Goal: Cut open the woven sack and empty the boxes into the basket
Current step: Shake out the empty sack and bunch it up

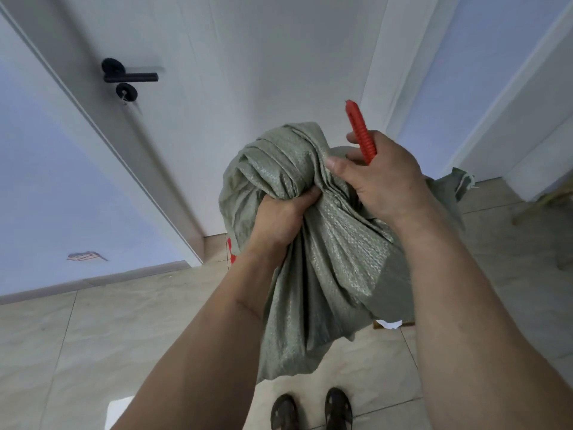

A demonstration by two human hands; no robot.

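Left hand (280, 218) clenched on bunched fabric of green woven sack (313, 243). Right hand (383, 178) pinches same gather, red utility knife (361, 133) held in its fingers; blade not discernible. Sack held raised above tiled floor (93, 336), long axis roughly vertical, loose end hanging down. Cut judged done, sack appears slack; boxes and basket not identifiable, emptying unconfirmed.

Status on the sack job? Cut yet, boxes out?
Done: no cut or emptied boxes visible. In hand: left hand grips the bunched green woven sack held up off the tiled floor; right hand holds the red ribbed utility knife, also touching the sack. Left: cutting, emptying; no basket in view.
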